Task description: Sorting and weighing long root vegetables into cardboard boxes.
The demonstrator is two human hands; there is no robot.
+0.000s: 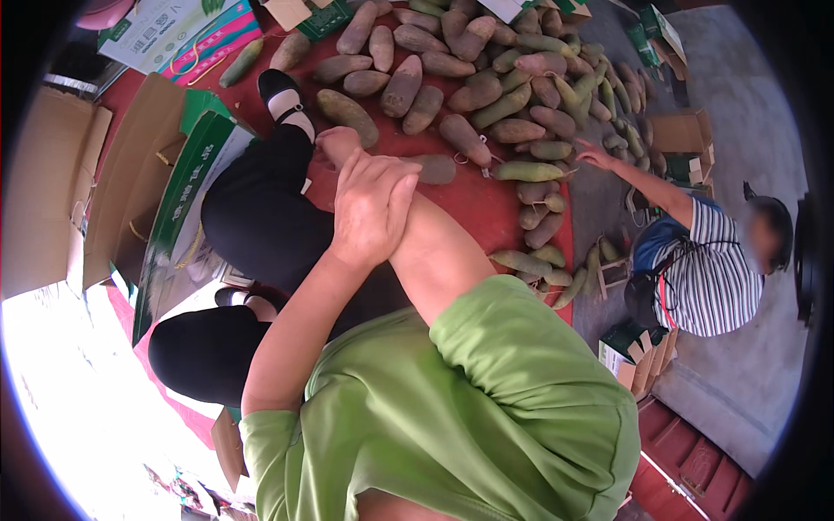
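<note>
My arms are crossed in front of me, over my knees in black trousers (256, 217). My left hand (369, 208) lies wrapped over my right wrist, fingers together. My right hand (337, 143) sticks out beyond it, curled into a fist with nothing visible in it. Just past the fist a single green-brown gourd (347, 115) lies on the red mat (473, 204), with another gourd (434, 168) to its right. A big pile of long green-brown gourds (486, 78) covers the far side of the mat. My black shoe with a white sock (280, 94) rests at the mat's left.
Flattened green-and-white cardboard boxes (187, 187) and brown cardboard (48, 191) lie at the left. At the right a person in a striped shirt (704, 273) crouches on grey floor, one hand (595, 154) reaching to the pile. Small boxes (682, 135) stand behind that person.
</note>
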